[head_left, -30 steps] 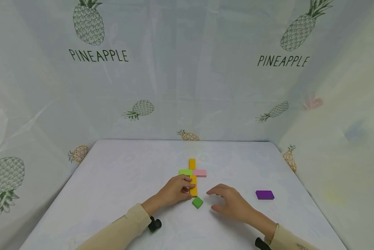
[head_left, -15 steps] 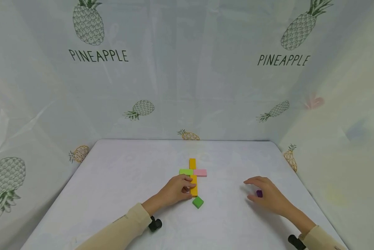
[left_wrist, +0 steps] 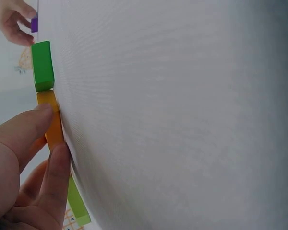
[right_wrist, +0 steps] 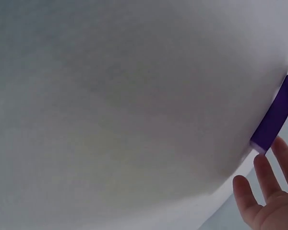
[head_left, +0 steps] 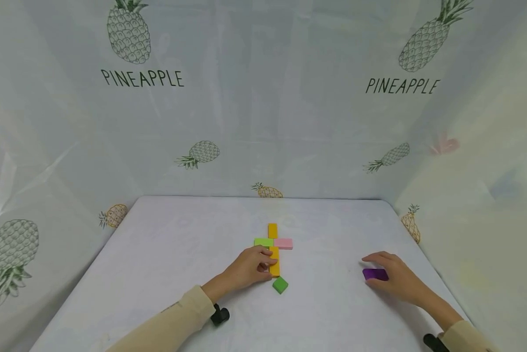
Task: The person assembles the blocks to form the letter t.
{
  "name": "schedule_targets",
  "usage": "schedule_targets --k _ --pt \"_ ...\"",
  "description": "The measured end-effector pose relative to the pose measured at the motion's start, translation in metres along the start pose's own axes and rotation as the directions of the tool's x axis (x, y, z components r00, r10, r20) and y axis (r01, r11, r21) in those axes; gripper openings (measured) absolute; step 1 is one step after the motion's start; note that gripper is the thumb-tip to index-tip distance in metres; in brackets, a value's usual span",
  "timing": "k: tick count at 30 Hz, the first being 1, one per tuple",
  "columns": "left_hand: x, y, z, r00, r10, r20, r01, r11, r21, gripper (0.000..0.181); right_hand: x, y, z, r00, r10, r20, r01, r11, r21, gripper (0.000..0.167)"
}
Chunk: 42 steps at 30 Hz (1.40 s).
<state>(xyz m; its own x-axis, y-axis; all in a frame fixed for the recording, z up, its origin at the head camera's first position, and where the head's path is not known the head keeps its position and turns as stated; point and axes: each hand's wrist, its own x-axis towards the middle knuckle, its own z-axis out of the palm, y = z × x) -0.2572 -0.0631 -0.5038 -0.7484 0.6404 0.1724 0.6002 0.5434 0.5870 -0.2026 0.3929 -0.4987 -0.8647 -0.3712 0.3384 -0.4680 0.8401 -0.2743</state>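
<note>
My left hand (head_left: 248, 269) pinches a long yellow block (head_left: 274, 266) that lies on the table, thumb and fingers on its sides in the left wrist view. At its near end sits a green block (head_left: 280, 285), turned cornerwise. A lime-green block (head_left: 263, 242) and a pink block (head_left: 283, 243) lie side by side past its far end, with a second yellow block (head_left: 273, 231) beyond them. On the right, my right hand (head_left: 397, 278) is around a purple block (head_left: 374, 274), fingers spread, thumb by its near side; in the right wrist view the fingers (right_wrist: 266, 177) look loosely extended.
The white table (head_left: 193, 220) ends in a straight back edge. A pineapple-print cloth (head_left: 263, 122) hangs behind it and along both sides. Black wrist cameras (head_left: 220, 314) stick out beneath the sleeves.
My right hand has moved rightward from beside the green block to the purple block. My left hand has stayed at the yellow block.
</note>
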Motion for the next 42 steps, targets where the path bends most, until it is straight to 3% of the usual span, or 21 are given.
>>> schedule_targets --k 5,13,26,42 --pt "0.001 0.002 0.0 1.0 -0.011 -0.001 0.011 1.0 0.007 0.04 -0.003 0.007 -0.001 0.999 -0.038 -0.012 0.037 0.999 -0.035 0.054" --pt "0.0 0.002 0.0 1.0 -0.024 0.005 0.024 1.0 -0.005 0.04 -0.008 0.014 -0.002 0.997 -0.069 -0.044 0.072 0.996 0.058 0.052" --pt "0.001 -0.001 0.001 1.0 -0.022 0.004 0.022 1.0 -0.005 0.041 -0.011 0.02 -0.001 0.989 -0.133 -0.06 0.137 0.988 0.067 0.045" --pt "0.001 -0.001 0.002 1.0 -0.02 0.0 0.02 1.0 0.0 0.04 -0.005 0.008 0.0 0.993 -0.114 -0.03 0.117 0.986 0.12 0.041"
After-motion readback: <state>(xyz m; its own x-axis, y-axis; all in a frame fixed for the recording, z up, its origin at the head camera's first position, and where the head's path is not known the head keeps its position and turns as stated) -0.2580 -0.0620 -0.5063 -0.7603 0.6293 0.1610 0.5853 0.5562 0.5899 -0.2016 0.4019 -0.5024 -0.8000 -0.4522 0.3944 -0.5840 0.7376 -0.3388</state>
